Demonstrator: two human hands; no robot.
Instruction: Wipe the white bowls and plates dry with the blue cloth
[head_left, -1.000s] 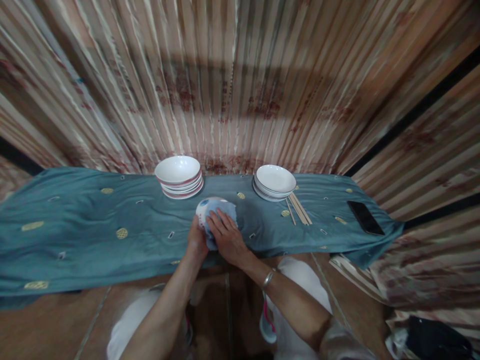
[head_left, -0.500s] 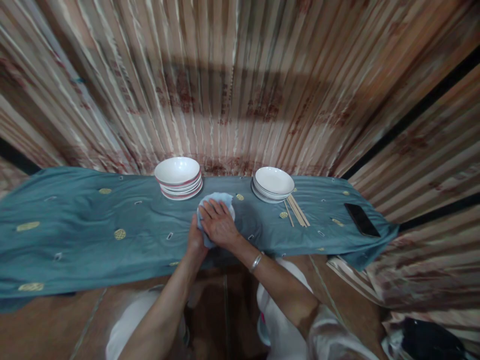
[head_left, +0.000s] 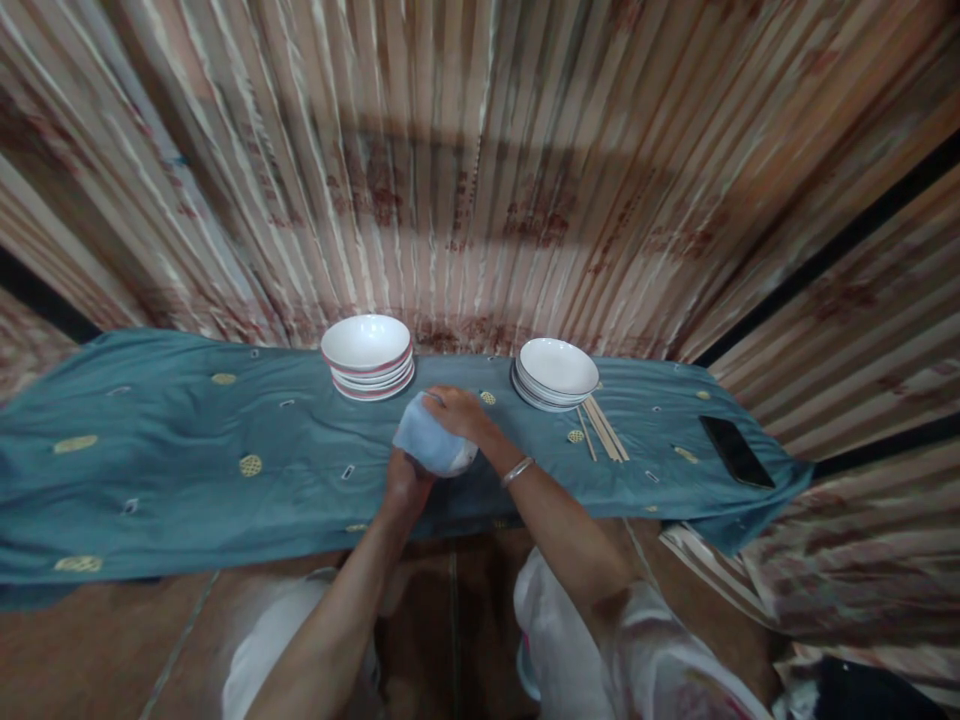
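My left hand [head_left: 405, 487] grips a white bowl [head_left: 459, 461] from below, just above the blue-green cloth [head_left: 187, 460] that covers the table. A light blue rag [head_left: 424, 437] lies over most of the bowl. My right hand [head_left: 457, 410] presses the rag's far edge against the bowl, and a bangle shows on that wrist. A stack of red-rimmed white bowls [head_left: 367, 355] stands just beyond, to the left. To the right, a stack of white plates [head_left: 555, 372] sits near the table's far edge.
Wooden chopsticks [head_left: 600, 430] lie right of the plates. A black phone [head_left: 735, 452] rests near the cloth's right end. A striped curtain [head_left: 480, 170] hangs close behind the table. My knees in white trousers show below, over a brown floor.
My right hand has slid from the near top of the rag-covered bowl to its far side. The bowl now tilts up in my left hand.
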